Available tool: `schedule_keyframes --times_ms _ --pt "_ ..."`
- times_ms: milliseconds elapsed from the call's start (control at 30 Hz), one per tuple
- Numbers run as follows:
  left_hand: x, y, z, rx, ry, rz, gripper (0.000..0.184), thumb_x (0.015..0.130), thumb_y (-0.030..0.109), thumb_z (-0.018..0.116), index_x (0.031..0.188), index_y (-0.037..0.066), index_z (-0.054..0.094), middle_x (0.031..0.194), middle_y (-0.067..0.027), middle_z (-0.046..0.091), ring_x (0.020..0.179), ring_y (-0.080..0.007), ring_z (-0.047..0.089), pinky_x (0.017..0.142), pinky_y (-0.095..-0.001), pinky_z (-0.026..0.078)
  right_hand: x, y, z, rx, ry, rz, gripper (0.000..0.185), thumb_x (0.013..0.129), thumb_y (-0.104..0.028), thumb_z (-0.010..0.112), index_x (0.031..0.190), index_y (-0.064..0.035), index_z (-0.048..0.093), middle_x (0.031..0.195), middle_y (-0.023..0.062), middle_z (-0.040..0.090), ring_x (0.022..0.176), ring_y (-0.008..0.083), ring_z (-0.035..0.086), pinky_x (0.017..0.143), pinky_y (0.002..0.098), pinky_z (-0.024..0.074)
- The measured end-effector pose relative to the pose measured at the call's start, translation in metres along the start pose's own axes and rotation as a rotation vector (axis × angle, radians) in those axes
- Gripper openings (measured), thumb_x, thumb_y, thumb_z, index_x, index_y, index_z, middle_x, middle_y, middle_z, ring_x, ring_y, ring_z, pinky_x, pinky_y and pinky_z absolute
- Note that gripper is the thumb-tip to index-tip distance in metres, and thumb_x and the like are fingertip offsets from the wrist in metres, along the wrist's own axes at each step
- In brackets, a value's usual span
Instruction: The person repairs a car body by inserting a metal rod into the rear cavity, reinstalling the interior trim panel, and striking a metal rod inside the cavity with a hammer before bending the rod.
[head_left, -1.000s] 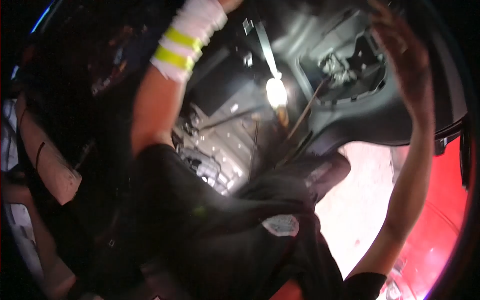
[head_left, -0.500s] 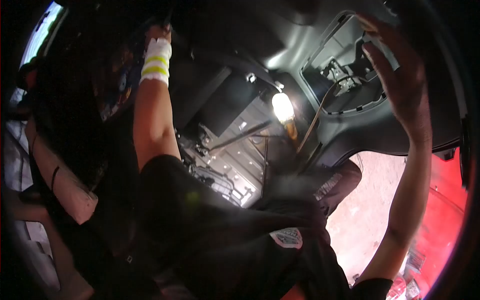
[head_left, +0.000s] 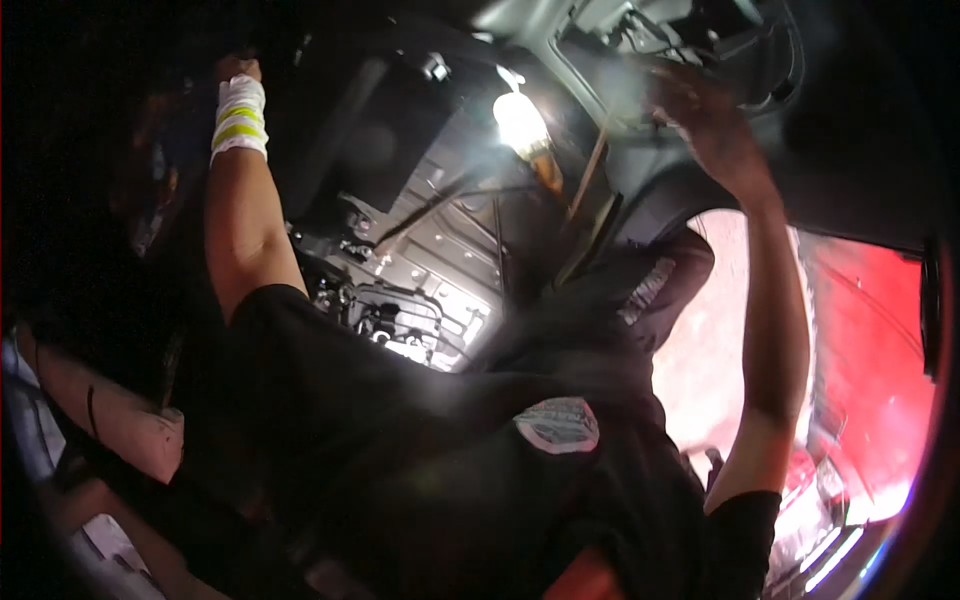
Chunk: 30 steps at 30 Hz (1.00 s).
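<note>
My left hand (head_left: 240, 68), with a white and yellow-green wristband (head_left: 240, 118) at its wrist, reaches into the dark upper left. Its fingers look curled; whatever they hold is lost in shadow. My right hand (head_left: 705, 120) is raised at the upper right, blurred, with fingers stretched out and apart. It is nearest to the lower rim of an opening in the dark trim panel (head_left: 625, 125); whether it touches the rim I cannot tell. Metal and dark parts (head_left: 650, 35) show inside that opening. A lit work lamp (head_left: 520, 122) with an amber handle stands between my hands.
Bare metal vehicle floor (head_left: 425, 245) with brackets lies below the lamp. A thin brown strip (head_left: 588, 170) runs down beside the lamp. Right of my dark-clothed leg are a pale ground surface (head_left: 725, 290) and a red panel (head_left: 870, 350). A pale padded piece (head_left: 120, 420) lies at left.
The view has shifted, so the lamp and panel opening sit higher and further left. My right hand appears lower against the opening, near its bottom rim. My left arm stays extended.
</note>
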<state>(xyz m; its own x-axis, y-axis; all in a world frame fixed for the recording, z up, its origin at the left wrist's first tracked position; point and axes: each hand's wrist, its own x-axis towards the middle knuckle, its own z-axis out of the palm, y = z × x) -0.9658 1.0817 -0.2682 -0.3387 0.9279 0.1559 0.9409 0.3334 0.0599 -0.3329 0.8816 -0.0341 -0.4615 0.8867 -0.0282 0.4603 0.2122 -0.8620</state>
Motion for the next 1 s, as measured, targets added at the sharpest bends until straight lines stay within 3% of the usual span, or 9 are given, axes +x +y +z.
schedule_keyframes --times_ms 100,233,367,467,600,667,800,900,1000 --pt "0.000 -0.002 0.015 0.015 -0.024 0.000 0.045 0.094 0.043 0.054 0.098 0.001 0.071 0.104 -0.0249 0.069 0.101 -0.0446 0.064 0.087 -0.0469 0.053 -0.047 0.111 0.033 0.164 -0.078 0.049 0.038 0.093 0.000 0.051 0.130 -0.0022 0.055 0.117 0.0084 0.065 0.099 0.0197 0.063 0.087 0.0312 0.0514" --pt "0.026 -0.031 0.054 -0.148 0.063 0.053 0.061 0.091 0.058 0.056 0.092 -0.002 0.070 0.102 -0.0270 0.068 0.100 -0.0440 0.064 0.084 -0.0468 0.052 -0.111 0.228 0.114 0.609 -0.113 0.330 0.034 0.101 -0.018 0.050 0.127 0.0020 0.056 0.120 0.0072 0.061 0.092 0.0114 0.059 0.082 0.0297 0.0492" --pt "0.004 -0.023 0.028 -0.206 0.125 0.054 0.069 0.090 0.065 0.052 0.096 -0.002 0.070 0.102 -0.0287 0.067 0.099 -0.0479 0.062 0.083 -0.0495 0.050 -0.092 0.195 0.175 -0.500 -0.358 -0.085 0.027 0.098 -0.013 0.052 0.116 0.0044 0.062 0.106 0.0054 0.063 0.077 0.0110 0.060 0.069 0.0272 0.0505" --pt "0.012 -0.024 0.032 -0.164 0.026 -0.031 0.071 0.090 0.066 0.052 0.096 -0.003 0.068 0.101 -0.0325 0.065 0.098 -0.0514 0.059 0.081 -0.0524 0.048 -0.087 0.154 0.210 -0.383 -0.341 0.089 0.029 0.094 -0.014 0.055 0.116 0.0029 0.062 0.099 0.0105 0.066 0.080 0.0189 0.064 0.073 0.0321 0.0518" --pt "0.034 -0.052 0.060 -0.313 0.218 0.145 0.063 0.090 0.060 0.057 0.089 -0.002 0.067 0.094 -0.0305 0.065 0.091 -0.0472 0.063 0.078 -0.0518 0.048 -0.072 0.099 0.212 -0.236 -0.270 0.184 0.032 0.089 -0.016 0.060 0.116 0.0009 0.062 0.091 0.0173 0.070 0.084 0.0295 0.069 0.077 0.0387 0.0536" --pt "0.028 -0.048 0.057 -0.303 0.130 0.137 0.061 0.091 0.058 0.055 0.086 -0.002 0.067 0.089 -0.0280 0.065 0.085 -0.0436 0.063 0.074 -0.0501 0.048 -0.067 0.058 0.182 -0.183 -0.302 0.194 0.033 0.086 -0.012 0.057 0.117 -0.0005 0.062 0.100 0.0195 0.069 0.092 0.0351 0.067 0.082 0.0419 0.0525" --pt "0.032 -0.049 0.047 -0.294 0.010 0.150 0.057 0.094 0.053 0.052 0.081 -0.002 0.066 0.079 -0.0229 0.064 0.074 -0.0366 0.062 0.066 -0.0468 0.048 -0.117 0.083 0.176 0.231 0.021 0.170 0.033 0.083 -0.008 0.058 0.114 -0.0008 0.065 0.099 0.0221 0.068 0.094 0.0350 0.067 0.083 0.0409 0.0515" --pt "0.023 -0.024 0.027 -0.263 -0.064 0.111 0.055 0.095 0.049 0.050 0.077 -0.001 0.065 0.071 -0.0191 0.063 0.066 -0.0313 0.062 0.060 -0.0443 0.048 -0.154 0.078 0.174 0.120 0.351 0.052 0.028 0.085 -0.007 0.060 0.111 0.0000 0.066 0.099 0.0220 0.069 0.092 0.0311 0.068 0.083 0.0384 0.0510" --pt "-0.003 0.004 0.010 -0.203 -0.161 0.018 0.054 0.097 0.045 0.048 0.073 -0.001 0.064 0.064 -0.0153 0.062 0.058 -0.0260 0.062 0.055 -0.0418 0.048 -0.205 0.025 0.134 0.323 0.578 0.246 0.026 0.087 -0.005 0.059 0.111 0.0002 0.066 0.098 0.0221 0.068 0.091 0.0306 0.067 0.081 0.0368 0.0505"
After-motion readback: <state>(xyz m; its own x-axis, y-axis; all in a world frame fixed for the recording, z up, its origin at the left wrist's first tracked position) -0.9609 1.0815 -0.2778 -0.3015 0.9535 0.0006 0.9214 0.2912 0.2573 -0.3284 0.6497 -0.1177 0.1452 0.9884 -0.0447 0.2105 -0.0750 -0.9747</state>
